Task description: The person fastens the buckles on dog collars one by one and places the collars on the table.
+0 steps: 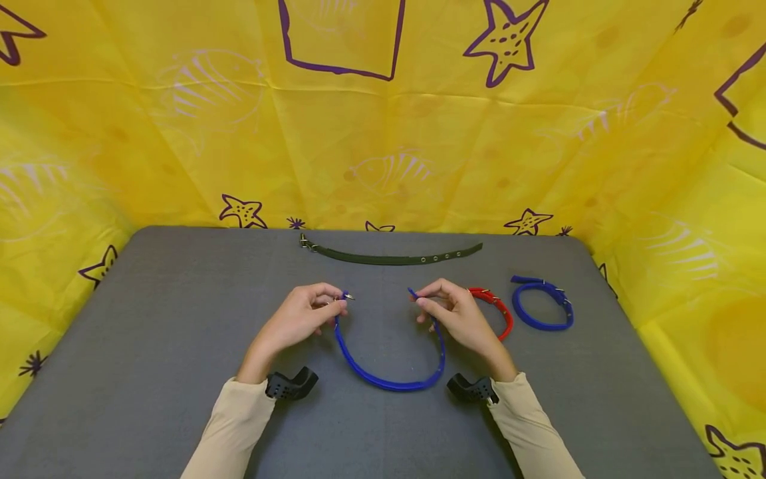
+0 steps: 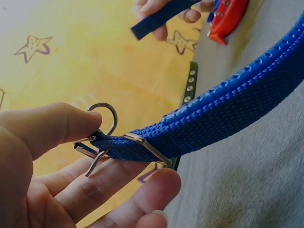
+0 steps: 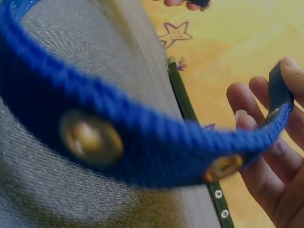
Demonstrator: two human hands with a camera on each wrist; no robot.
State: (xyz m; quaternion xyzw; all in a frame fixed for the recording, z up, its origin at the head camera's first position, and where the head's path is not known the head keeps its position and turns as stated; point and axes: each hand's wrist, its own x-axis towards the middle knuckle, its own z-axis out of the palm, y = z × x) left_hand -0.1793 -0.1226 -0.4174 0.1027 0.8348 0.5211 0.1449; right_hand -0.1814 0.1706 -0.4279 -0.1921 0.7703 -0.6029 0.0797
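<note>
A blue collar (image 1: 391, 384) hangs in a U between both hands, its loop low over the grey table. My left hand (image 1: 306, 313) pinches its buckle end between thumb and fingers; the metal ring (image 2: 114, 116), prong and keeper loop (image 2: 147, 147) show in the left wrist view. The right hand (image 1: 457, 316) pinches the other, plain end between thumb and fingers. Brass eyelets (image 3: 90, 137) line that end in the right wrist view. Just beside the right hand lies a red collar (image 1: 505, 316), closed in a loop and partly hidden by the hand.
A dark green collar (image 1: 383, 259) lies stretched out along the back of the grey table (image 1: 149, 332). Another blue collar (image 1: 541, 326), curled into a loop, lies at the right. Yellow cloth (image 1: 335, 133) with sea-creature drawings rises behind the table and at its sides.
</note>
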